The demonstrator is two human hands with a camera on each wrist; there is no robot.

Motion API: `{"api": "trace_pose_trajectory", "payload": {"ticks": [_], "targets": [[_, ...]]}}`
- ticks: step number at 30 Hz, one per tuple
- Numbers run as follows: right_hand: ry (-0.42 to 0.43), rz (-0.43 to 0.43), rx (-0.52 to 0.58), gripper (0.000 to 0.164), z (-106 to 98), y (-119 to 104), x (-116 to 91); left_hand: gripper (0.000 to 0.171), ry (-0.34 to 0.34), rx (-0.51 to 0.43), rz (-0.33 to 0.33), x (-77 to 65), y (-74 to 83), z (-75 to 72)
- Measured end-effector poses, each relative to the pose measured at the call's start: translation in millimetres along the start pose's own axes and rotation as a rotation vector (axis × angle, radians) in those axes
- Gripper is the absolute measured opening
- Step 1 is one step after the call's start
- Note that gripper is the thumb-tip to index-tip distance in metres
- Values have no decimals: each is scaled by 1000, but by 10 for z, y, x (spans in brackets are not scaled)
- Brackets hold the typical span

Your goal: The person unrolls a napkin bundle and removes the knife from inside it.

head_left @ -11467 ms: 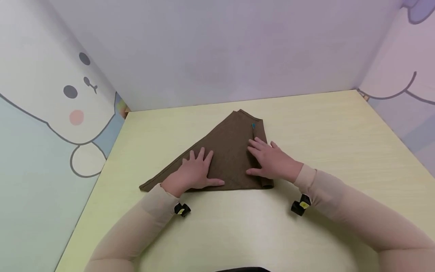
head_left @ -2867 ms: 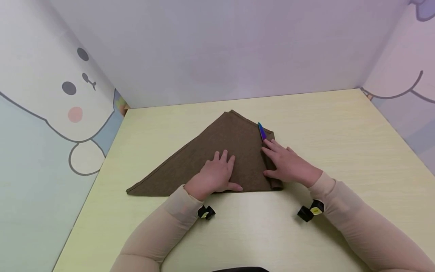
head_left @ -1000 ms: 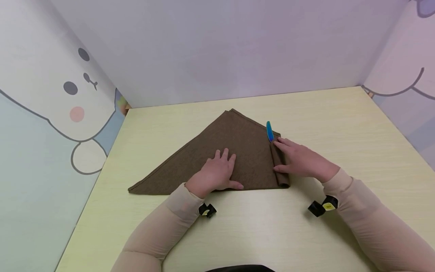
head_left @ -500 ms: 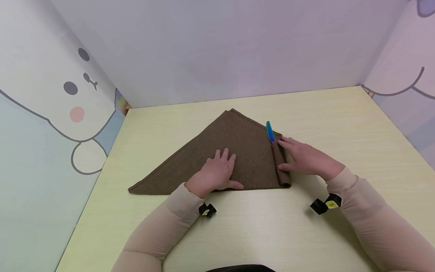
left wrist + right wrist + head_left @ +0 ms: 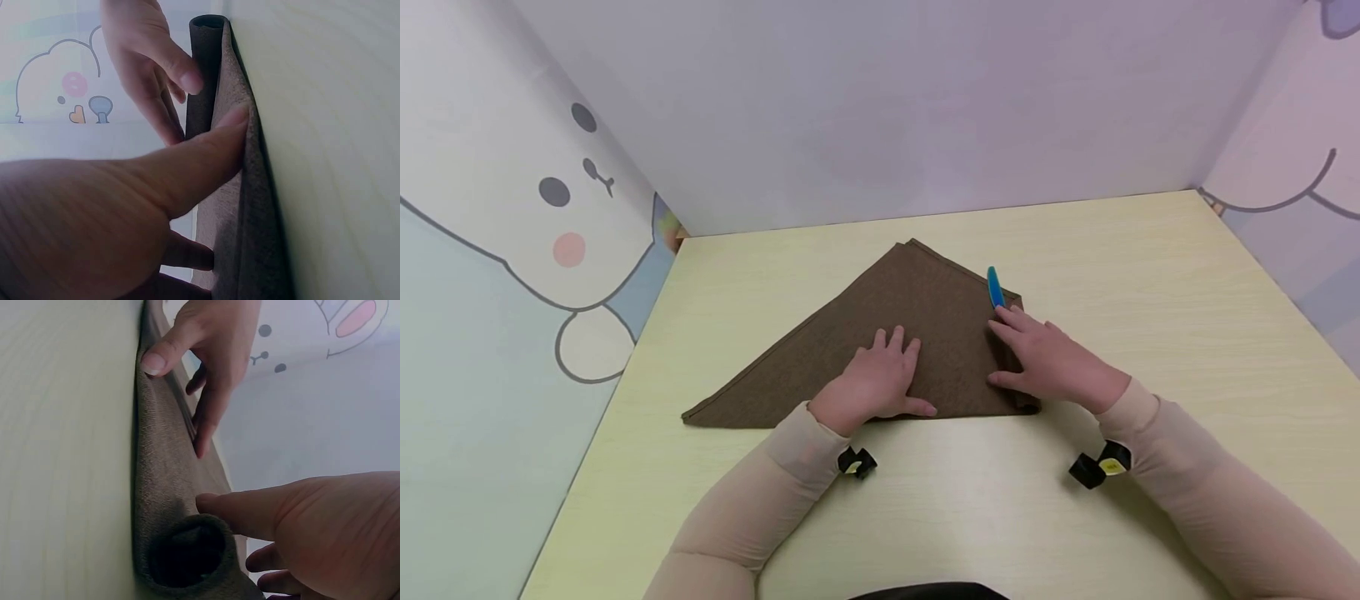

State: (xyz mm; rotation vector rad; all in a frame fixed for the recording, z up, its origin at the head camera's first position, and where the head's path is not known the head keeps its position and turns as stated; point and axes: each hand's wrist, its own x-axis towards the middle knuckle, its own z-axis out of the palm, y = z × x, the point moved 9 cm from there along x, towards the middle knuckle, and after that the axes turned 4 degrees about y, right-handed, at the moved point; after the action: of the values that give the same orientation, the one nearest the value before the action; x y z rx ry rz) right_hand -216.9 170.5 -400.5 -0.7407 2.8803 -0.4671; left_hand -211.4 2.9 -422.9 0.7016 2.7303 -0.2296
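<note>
A brown cloth point(image 5: 940, 333), folded into a rough triangle, lies on the table. Its right side is wound into a roll point(image 5: 203, 112) with a hollow end facing the person. Out of the roll's far end sticks a slim, shiny blue utensil end point(image 5: 995, 286) with a rounded tip; the rest is hidden in the cloth. My left hand point(image 5: 876, 379) rests on the cloth's middle, fingers spread, thumb at the near edge. Over the roll lies my right hand point(image 5: 1048, 358), fingers extended along its left side and thumb beside the near part.
The pale wood table point(image 5: 1150, 292) extends around the cloth. A plain wall point(image 5: 880, 117) stands behind it, with cartoon-printed walls point(image 5: 602, 267) at the sides. Small black wrist cameras point(image 5: 857, 462) hang below both wrists.
Over the last half second my right hand shifted left across the roll. Compared with 11.5 seconds ago, the roll sits farther right, more blue utensil shows, and my left hand lies farther right.
</note>
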Motion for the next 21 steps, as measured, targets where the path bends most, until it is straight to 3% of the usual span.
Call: {"api": "trace_pose_trajectory", "payload": {"ticks": [14,21], "targets": [[-42,41,-43,78,65,83,-14,105,-9,-16,0,-8,-7,10],[-11,54,-68,76,71,189,-63,105,-7,-16,7,-15,-2,-2]]}}
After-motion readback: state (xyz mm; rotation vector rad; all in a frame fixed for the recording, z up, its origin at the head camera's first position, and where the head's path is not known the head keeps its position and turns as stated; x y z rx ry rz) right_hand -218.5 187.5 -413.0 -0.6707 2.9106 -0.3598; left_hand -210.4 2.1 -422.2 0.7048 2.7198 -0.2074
